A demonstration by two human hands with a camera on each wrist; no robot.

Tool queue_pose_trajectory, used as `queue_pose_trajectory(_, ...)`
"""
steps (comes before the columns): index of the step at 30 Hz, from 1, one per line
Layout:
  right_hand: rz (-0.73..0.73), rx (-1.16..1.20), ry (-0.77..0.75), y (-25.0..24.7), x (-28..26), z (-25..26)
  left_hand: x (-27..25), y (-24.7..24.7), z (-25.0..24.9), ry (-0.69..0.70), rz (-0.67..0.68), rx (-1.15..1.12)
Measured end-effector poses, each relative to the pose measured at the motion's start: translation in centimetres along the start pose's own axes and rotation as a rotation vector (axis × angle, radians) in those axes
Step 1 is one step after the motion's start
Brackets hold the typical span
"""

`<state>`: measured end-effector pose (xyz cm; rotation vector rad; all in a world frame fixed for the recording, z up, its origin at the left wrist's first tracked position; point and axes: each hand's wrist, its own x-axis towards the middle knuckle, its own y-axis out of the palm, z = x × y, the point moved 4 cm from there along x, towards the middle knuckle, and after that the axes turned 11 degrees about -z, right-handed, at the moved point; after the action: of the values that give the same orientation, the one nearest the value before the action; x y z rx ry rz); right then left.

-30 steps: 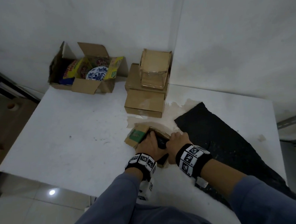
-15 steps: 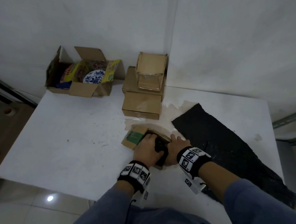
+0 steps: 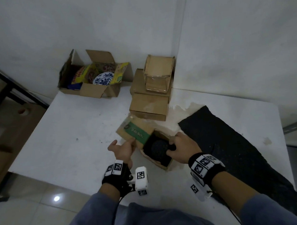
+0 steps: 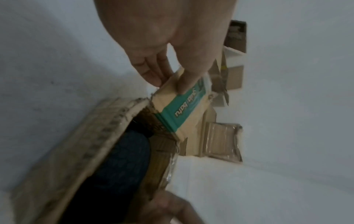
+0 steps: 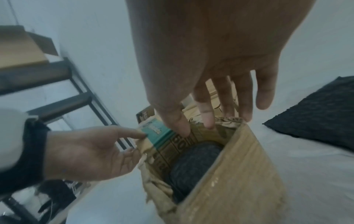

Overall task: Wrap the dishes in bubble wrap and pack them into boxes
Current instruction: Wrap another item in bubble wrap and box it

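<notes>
Head view, box flap (image 3: 137,133) now lifted, dark bundle (image 3: 158,149) exposed, left hand (image 3: 123,149) grip slack on flap, right hand (image 3: 183,148) slack.

Box (image 3: 164,166) mouth faces up; bundle (image 3: 158,149) fills most of it. Right hand (image 3: 183,148) hangs over the 3 o'clock rim. Flap (image 3: 137,133) raised at 10, left hand (image 3: 123,149) touching it. Stack (image 3: 149,105) near at 12. Sheet (image 3: 234,150) flat at 3. Table (image 3: 66,135) gives passage at 8 to 10.

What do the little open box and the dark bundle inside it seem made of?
The little open box: brown corrugated cardboard, matte, torn fluted edges showing. The dark bundle: likely black bubble wrap, judging by its dimpled surface; contents hidden.
</notes>
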<state>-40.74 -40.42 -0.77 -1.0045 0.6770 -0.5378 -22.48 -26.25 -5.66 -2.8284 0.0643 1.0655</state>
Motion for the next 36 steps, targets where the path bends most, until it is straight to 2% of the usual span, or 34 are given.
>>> queue_pose_trajectory(2,-0.096,0.116,-0.002,-0.8,0.0,0.0,-2.0,0.2,-1.2,0.173,0.087,0.056)
queue_pose_trajectory(4,-0.164,0.332,0.025,-1.7,-0.2,0.5,-3.3,0.1,-1.8,0.428,0.223,0.211)
queue_pose_trajectory(6,-0.148,0.648,0.114,-2.5,-0.6,1.7,-4.4,-0.1,-1.9,0.661,0.319,0.364)
queue_pose_trajectory(7,-0.117,0.800,0.164,-2.7,-0.8,2.4,-4.9,-0.1,-1.7,0.727,0.348,0.412)
queue_pose_trajectory(11,-0.002,1.248,0.397,-2.0,-1.8,4.9,-6.3,0.1,-1.6,0.829,0.419,0.458)
queue_pose_trajectory(18,-0.092,1.697,0.757,-0.3,-2.3,6.3,-6.0,0.4,-1.8,0.887,0.534,0.534)
queue_pose_trajectory(21,-0.153,1.747,0.822,-0.2,-2.3,6.6,-5.5,0.5,-1.9,0.920,0.585,0.602)
queue_pose_trajectory(24,-0.229,1.760,0.826,-0.3,-2.4,7.2,-5.1,0.6,-2.4,0.988,0.619,0.702)
queue_pose_trajectory(26,-0.352,1.692,0.822,-0.6,-2.5,7.1,-5.0,0.9,-2.9,1.044,0.637,0.768)
queue_pose_trajectory(31,-0.741,1.348,0.803,-0.8,-4.8,6.1,-5.2,1.8,-3.6,1.171,0.633,0.930)
queue_pose_trajectory(36,-0.934,1.238,0.866,-0.2,-6.5,5.8,-6.1,2.8,-2.9,1.299,0.638,1.031)
